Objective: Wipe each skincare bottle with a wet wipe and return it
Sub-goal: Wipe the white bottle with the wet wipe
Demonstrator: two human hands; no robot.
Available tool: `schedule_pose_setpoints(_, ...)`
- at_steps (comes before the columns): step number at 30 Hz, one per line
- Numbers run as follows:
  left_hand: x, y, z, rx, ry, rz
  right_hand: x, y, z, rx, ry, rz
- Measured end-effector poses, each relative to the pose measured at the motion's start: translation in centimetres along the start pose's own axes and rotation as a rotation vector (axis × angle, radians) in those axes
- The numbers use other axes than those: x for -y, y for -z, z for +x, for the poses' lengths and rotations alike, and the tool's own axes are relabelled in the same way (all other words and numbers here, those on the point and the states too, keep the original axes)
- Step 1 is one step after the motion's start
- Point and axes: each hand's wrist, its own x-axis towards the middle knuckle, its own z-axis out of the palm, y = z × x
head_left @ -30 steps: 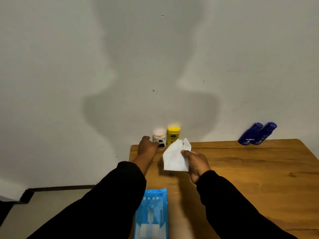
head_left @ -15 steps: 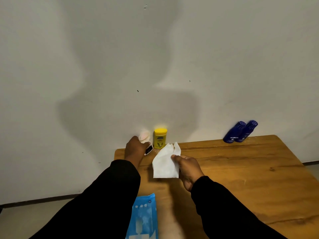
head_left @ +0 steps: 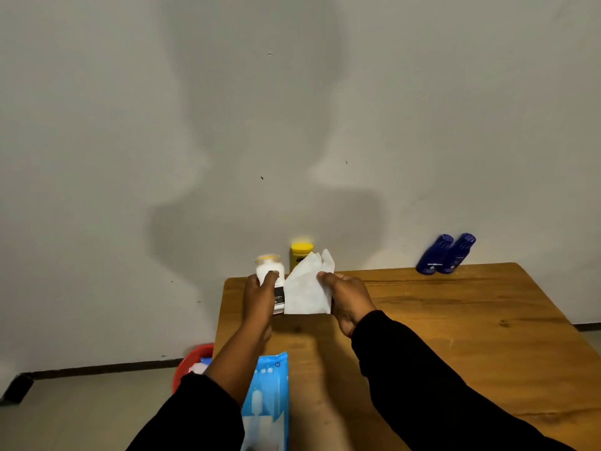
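My left hand grips a white bottle with a dark label, lifted above the back left of the wooden table. My right hand holds an unfolded white wet wipe right beside the bottle, touching its right side. A yellow bottle stands at the wall behind the wipe, partly hidden by it. Two dark blue bottles lean against the wall at the back right of the table.
A blue pack of wet wipes lies on the table's near left edge under my left forearm. A red bin with white scraps stands on the floor left of the table. The wall runs straight behind the table.
My left hand has lifted the white bottle off the table and brought it toward me, upright, next to the wipe. The right hand has kept hold of the wipe.
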Motion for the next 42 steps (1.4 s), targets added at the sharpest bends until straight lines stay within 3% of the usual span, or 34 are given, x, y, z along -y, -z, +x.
schedule_pose_setpoints(6, -2.0, -0.9, -9.4, 0.154, -0.045, -0.213, 3.5, 3.7, -4.6, 0.041, 0.178, -0.081)
schedule_pose_setpoints(11, -4.8, -2.4, -14.5, 0.203, -0.245, -0.181, 7.0, 7.6, -7.9, -0.003, 0.341, -0.164)
schedule_pose_setpoints(15, -7.0, -4.0, -16.8, 0.240, -0.397, -0.053, 9.9, 9.1, -9.7, -0.161, 0.810, -0.605)
schedule_pose_setpoints(18, -8.3, -5.6, -18.4, 0.263, -0.473, 0.020, 11.2, 9.2, -11.9, -0.117, 1.152, -0.761)
schedule_pose_setpoints(21, -9.1, -6.8, -19.7, 0.306, -0.518, 0.027, 11.6, 9.0, -13.5, -0.052, 1.324, -0.931)
schedule_pose_setpoints(31, -10.5, -7.6, -22.2, 0.340, -0.623, 0.143, 10.8, 9.1, -13.4, 0.018, 1.633, -1.361)
schedule_pose_setpoints(38, -11.0, -7.4, -22.6, 0.352, -0.653, 0.161, 12.4, 9.0, -13.1, -0.007, 1.606, -1.412)
schedule_pose_setpoints(42, -10.7, -7.1, -22.2, 0.310, -0.641, 0.263, 12.3, 7.9, -13.4, 0.103, 1.656, -1.530)
